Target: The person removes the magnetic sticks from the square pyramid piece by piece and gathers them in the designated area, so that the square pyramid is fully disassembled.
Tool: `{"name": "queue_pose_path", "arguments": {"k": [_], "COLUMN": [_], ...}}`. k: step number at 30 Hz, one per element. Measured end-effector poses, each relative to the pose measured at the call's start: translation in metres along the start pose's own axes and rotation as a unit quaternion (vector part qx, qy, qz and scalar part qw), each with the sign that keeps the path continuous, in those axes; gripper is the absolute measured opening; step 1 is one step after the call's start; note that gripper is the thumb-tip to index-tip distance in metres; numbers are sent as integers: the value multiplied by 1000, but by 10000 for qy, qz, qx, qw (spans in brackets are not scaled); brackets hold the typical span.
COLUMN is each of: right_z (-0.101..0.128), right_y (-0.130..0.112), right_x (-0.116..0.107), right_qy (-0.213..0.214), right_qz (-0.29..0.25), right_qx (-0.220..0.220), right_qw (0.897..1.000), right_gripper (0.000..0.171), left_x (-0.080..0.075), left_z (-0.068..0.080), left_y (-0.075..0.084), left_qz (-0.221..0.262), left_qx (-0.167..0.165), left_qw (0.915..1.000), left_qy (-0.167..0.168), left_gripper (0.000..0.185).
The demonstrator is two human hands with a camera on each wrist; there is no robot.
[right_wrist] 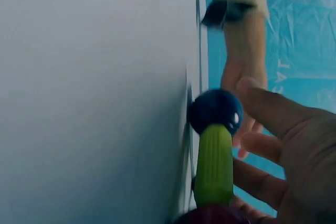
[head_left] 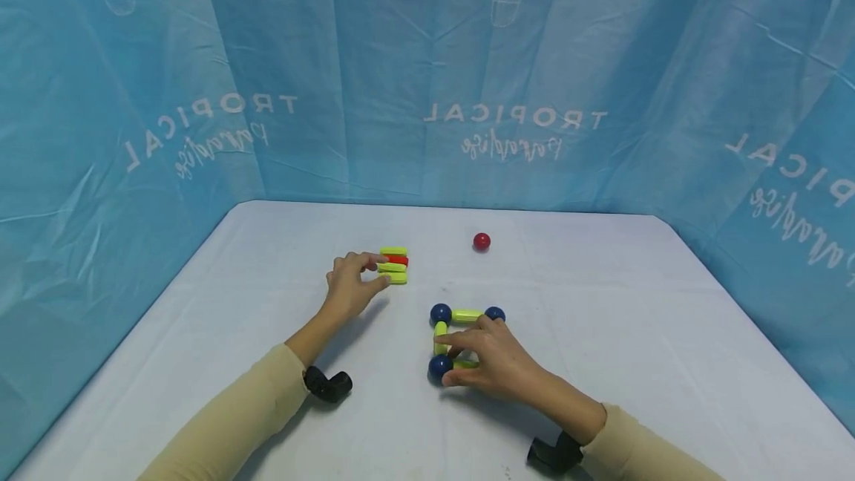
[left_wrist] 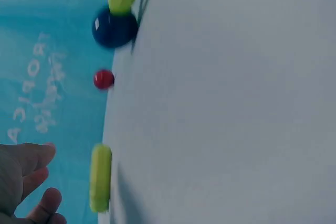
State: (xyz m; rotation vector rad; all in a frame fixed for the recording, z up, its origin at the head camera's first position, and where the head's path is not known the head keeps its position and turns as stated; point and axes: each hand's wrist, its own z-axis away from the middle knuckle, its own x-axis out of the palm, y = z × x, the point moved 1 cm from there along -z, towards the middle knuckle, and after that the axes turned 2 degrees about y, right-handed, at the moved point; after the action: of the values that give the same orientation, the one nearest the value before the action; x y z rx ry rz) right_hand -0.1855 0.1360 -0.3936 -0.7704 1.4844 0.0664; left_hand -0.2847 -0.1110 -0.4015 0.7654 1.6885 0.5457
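Note:
My right hand (head_left: 497,362) is at a frame of magnetic building sticks and blue balls, its thumb against the near-left blue ball (head_left: 440,368) and its forefinger over the left yellow-green stick (head_left: 441,338). The hand partly covers the frame's near stick (right_wrist: 214,163); a dark red ball (right_wrist: 212,214) shows at that stick's end in the right wrist view. Another yellow-green stick (head_left: 466,315) joins two blue balls at the far side. My left hand (head_left: 350,286) reaches over the left ends of a row of loose sticks (head_left: 395,278), thumb and fingers spread apart.
One stick in the row is red (head_left: 398,260). A loose red ball (head_left: 482,242) sits farther back on the white-covered table (head_left: 601,280). Blue printed curtains (head_left: 374,58) surround the table's back and sides. Black wrist mounts (head_left: 329,384) hang at both sleeves.

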Motion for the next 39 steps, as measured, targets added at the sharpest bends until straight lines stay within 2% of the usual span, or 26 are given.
{"name": "queue_pose_path", "arguments": {"k": [3,9,15,21,29,39], "right_z": [6,19,27,28,27,27], "right_y": [1,10,19,22,23,22], "right_x": [-4,-7,-6,0,6,7], "right_qy": [345,919,1097,1139,1233,1147], "right_qz": [80,-27,-125,-63,120,-2], "right_qx": [15,14,-113,-272,-530,-390], "right_qw": [9994,9958,9938,9931,9909,9926], "right_gripper": [50,36,33,31,27,23], "left_x": [-1,5,18,27,36,43], "left_z": [24,75,104,115,117,118], "left_y": [13,39,49,53,56,58], "left_qz": [227,532,674,560,416,35], "left_qx": [80,207,508,674,718,888], "left_qw": [9994,9940,9889,9882,9894,9918], "left_qy": [-243,-930,-1222,-1253,-1190,-921], "left_gripper": [36,35,35,35,37,36]}}
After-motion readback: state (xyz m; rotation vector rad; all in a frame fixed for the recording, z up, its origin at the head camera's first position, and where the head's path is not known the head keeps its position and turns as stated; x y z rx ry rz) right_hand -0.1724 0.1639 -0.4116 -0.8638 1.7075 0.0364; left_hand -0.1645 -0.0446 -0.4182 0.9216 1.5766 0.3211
